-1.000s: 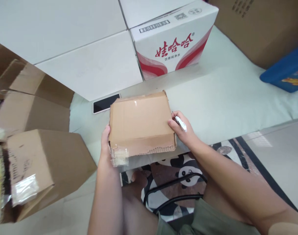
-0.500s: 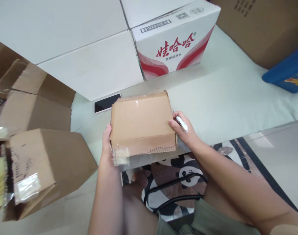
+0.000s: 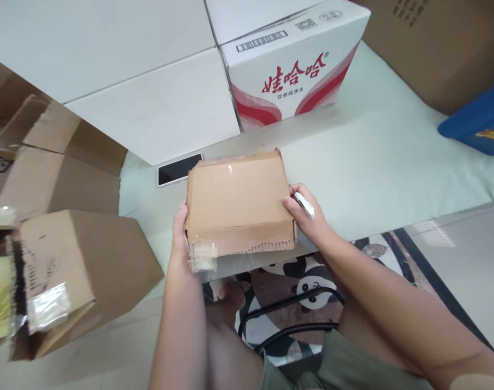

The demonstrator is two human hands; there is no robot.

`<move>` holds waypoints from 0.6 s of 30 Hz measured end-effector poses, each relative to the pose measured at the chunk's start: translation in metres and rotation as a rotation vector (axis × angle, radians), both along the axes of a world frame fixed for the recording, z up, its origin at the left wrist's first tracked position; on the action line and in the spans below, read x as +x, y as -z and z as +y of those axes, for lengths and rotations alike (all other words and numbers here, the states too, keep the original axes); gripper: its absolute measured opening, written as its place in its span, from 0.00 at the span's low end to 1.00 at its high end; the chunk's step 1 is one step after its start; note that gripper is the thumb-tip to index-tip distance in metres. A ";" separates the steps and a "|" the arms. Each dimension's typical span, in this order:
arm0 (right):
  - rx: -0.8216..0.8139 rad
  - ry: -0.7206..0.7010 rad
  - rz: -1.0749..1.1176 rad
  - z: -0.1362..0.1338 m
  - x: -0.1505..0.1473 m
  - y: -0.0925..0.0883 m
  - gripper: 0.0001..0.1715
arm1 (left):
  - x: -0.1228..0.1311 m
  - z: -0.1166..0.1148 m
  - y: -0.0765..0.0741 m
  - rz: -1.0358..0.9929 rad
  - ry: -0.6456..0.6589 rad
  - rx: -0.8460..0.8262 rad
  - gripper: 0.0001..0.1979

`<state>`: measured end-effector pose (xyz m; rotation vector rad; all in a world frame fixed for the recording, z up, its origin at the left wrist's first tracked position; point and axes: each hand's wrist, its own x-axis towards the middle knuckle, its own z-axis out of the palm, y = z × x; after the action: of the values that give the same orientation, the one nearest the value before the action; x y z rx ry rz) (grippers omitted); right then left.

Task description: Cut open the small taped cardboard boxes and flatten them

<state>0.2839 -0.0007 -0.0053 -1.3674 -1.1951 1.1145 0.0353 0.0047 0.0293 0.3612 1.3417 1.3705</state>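
Observation:
A small flat cardboard box [image 3: 239, 195] is held between my two hands above the pale green sheet. Its near edge is torn and shows corrugation, with clear tape [image 3: 203, 255] hanging at the near left corner. My left hand [image 3: 179, 225] grips the left side, its fingers mostly hidden behind the box. At the right side, my right hand [image 3: 307, 211] is closed on the box edge. That same hand also holds a slim white tool [image 3: 304, 205], possibly a box cutter; its front end is hard to make out.
Behind the box lies a phone [image 3: 180, 169] on the sheet [image 3: 377, 141]. White cartons [image 3: 149, 108] and a red-and-white water carton [image 3: 293, 81] stand at the back. Opened cardboard boxes [image 3: 112, 260] fill the left. A blue container [image 3: 478, 119] stands right; a panda-patterned mat [image 3: 312, 287] lies below.
The whole view has shifted slightly, mostly to the right. Both hands keep the same hold on the box, and the white tool stays in my right hand.

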 end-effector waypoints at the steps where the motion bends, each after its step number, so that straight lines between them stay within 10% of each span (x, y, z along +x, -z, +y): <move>1: -0.002 0.003 0.000 0.000 0.000 0.000 0.18 | -0.001 0.000 0.001 0.002 -0.003 -0.007 0.26; 18: 0.000 -0.003 -0.006 -0.001 0.000 0.001 0.18 | 0.001 0.001 0.002 0.082 0.029 0.045 0.26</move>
<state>0.2838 -0.0017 -0.0065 -1.3704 -1.2024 1.1134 0.0358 0.0062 0.0277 0.4698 1.3697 1.3761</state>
